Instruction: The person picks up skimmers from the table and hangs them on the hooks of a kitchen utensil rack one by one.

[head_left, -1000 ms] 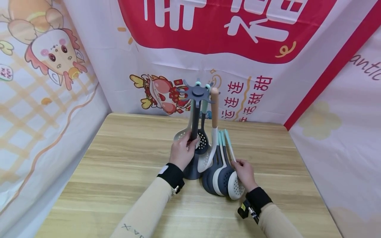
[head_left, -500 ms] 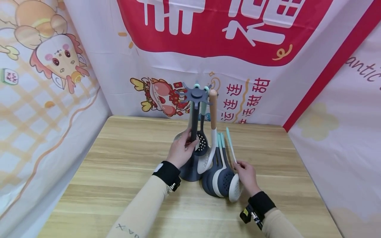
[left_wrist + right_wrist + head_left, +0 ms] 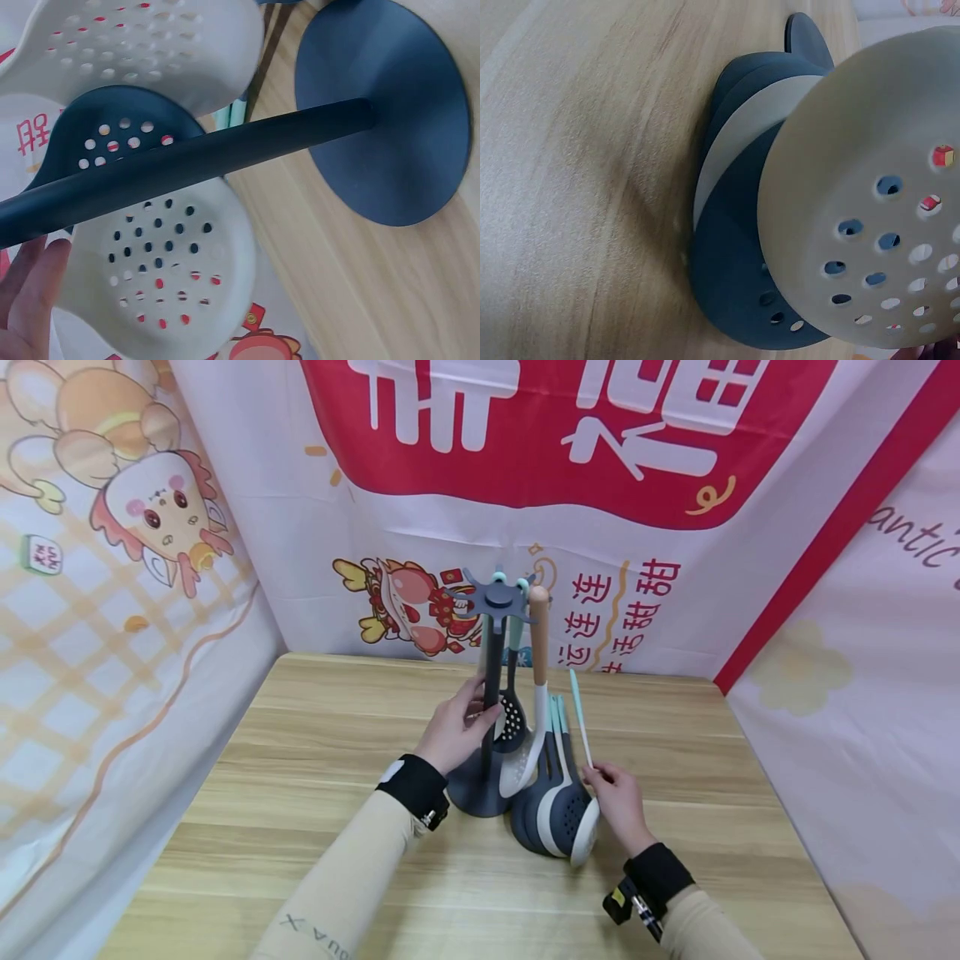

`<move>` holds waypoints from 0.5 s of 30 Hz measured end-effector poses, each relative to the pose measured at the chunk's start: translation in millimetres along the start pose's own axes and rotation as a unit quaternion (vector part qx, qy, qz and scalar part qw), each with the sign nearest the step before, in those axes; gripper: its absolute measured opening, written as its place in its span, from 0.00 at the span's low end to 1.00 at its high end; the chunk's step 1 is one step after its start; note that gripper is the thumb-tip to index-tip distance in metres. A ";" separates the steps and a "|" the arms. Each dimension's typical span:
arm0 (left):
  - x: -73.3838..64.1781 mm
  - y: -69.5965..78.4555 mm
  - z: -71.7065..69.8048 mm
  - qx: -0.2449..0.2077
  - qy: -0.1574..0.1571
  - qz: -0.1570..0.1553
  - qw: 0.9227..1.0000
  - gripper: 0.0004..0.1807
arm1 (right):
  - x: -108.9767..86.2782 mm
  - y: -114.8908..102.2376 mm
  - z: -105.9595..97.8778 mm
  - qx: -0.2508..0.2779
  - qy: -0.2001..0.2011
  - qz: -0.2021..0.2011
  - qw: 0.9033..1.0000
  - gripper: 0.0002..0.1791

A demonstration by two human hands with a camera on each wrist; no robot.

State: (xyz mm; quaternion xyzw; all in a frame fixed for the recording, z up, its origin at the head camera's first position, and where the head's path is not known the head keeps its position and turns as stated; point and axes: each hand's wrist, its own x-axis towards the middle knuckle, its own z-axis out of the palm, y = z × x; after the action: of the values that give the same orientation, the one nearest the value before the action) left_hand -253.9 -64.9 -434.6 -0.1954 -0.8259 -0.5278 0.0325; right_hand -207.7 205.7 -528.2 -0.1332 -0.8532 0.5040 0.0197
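My left hand holds the upright pole of a dark blue utensil stand; its fingertips show beside the pole in the left wrist view. From the stand's top hang a dark skimmer, a white perforated one with a wooden handle, and another pale skimmer. My right hand pinches the shaft of a white skimmer with a turquoise handle end. Its perforated bowl fills the right of the right wrist view. It stands nearly edge-on against the nested utensils.
Several nested dark and white utensils with turquoise handle ends lean together right of the stand's round base. All stand on a wood-grain table. Printed cloth hangs behind and at both sides.
The white skimmer in my right hand has turned edge-on and its handle has separated from the other handles. My left hand has shifted slightly left, still at the pole.
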 end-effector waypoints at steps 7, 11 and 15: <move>6.3 4.9 -3.3 -0.019 -0.039 0.033 0.999 0.21 | -0.3 -5.3 1.0 0.003 0.002 0.001 1.000 0.19; 7.7 6.5 -4.3 -0.017 -0.046 0.048 0.998 0.21 | 0.3 -6.9 1.8 0.005 0.005 -0.002 1.000 0.19; 8.5 6.9 -4.2 0.005 -0.043 0.058 0.997 0.19 | 0.4 -8.4 2.6 0.005 0.009 -0.003 1.000 0.18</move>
State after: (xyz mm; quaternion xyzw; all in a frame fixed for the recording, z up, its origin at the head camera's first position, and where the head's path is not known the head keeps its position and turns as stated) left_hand -259.9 -63.7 -424.6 -0.2658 -0.8164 -0.5119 0.0284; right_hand -210.3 199.6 -522.3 -0.1345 -0.8510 0.5069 0.0295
